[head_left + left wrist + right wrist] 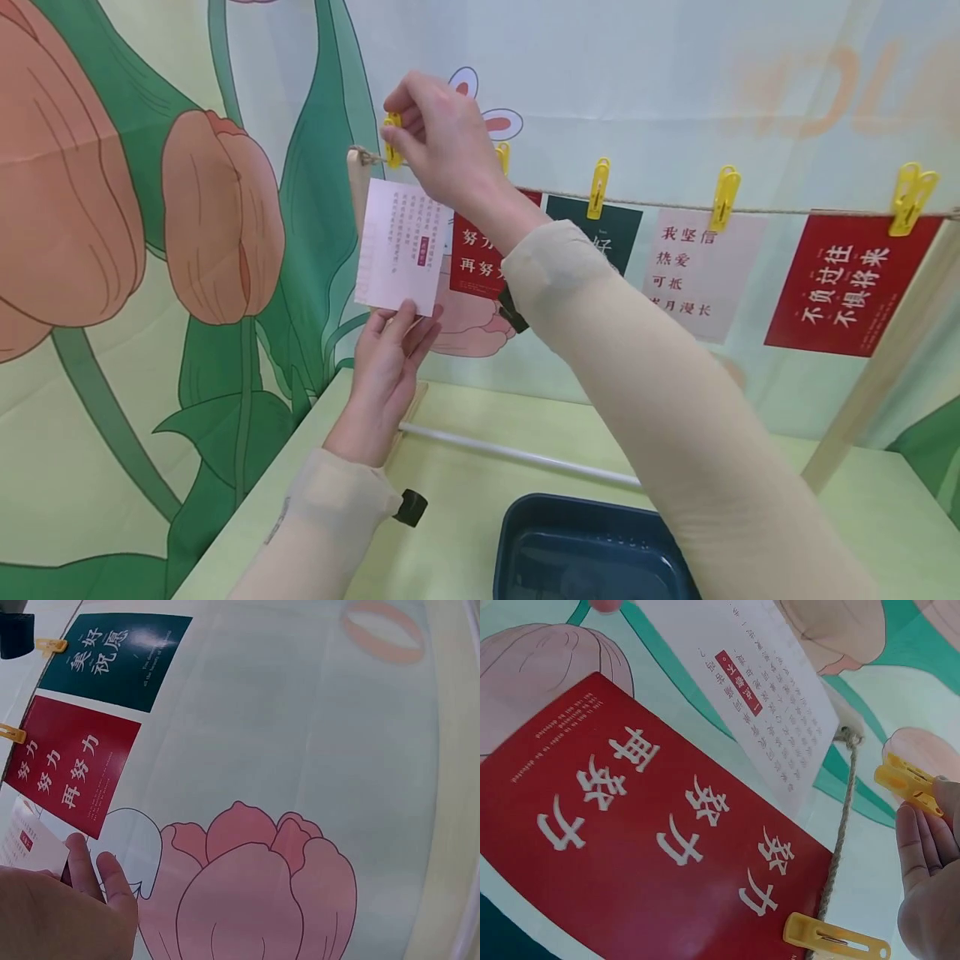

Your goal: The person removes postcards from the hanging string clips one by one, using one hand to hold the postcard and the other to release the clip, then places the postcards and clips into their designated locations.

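Observation:
A white card with small red print hangs at the left end of a twine line. My left hand holds its lower edge from below, thumb and fingers pinching the paper; the left wrist view shows that hand at the card's corner. My right hand reaches across and pinches a yellow clothespin at the twine above the card's top edge. Up close, the clothespin sits in my right fingers beside the twine and the card.
Along the line hang a red card, a dark green card, a pale card and another red card, each under a yellow clip. A dark blue tray sits on the table below. A wooden post stands at right.

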Tool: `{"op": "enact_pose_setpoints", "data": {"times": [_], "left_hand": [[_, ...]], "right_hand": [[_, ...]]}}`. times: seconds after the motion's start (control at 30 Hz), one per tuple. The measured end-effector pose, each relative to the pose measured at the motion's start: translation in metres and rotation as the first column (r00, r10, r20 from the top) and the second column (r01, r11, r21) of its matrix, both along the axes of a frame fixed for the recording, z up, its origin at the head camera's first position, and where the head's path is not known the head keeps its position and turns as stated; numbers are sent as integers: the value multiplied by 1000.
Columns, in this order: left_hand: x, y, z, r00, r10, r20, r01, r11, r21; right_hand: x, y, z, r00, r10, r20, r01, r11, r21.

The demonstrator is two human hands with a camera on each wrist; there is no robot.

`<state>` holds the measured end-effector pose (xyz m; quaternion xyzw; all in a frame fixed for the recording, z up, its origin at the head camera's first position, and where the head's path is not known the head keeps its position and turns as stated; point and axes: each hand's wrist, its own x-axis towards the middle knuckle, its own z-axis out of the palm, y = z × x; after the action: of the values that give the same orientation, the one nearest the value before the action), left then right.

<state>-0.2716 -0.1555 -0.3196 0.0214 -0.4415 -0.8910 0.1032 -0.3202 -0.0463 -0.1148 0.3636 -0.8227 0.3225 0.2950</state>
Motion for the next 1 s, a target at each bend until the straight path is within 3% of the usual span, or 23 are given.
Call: {"op": "enact_pose_setpoints", "data": {"times": [0.6,1.0], "left_hand": [[30,-16,-21,999,24,30,-24,1000,9],[57,-29,-46,995,37,96,-32,998,-47]], "right_hand": [[28,16,-32,985,173,-6,-173,985,20],[37,35,-61,974,218,62,-221,974,42]]}}
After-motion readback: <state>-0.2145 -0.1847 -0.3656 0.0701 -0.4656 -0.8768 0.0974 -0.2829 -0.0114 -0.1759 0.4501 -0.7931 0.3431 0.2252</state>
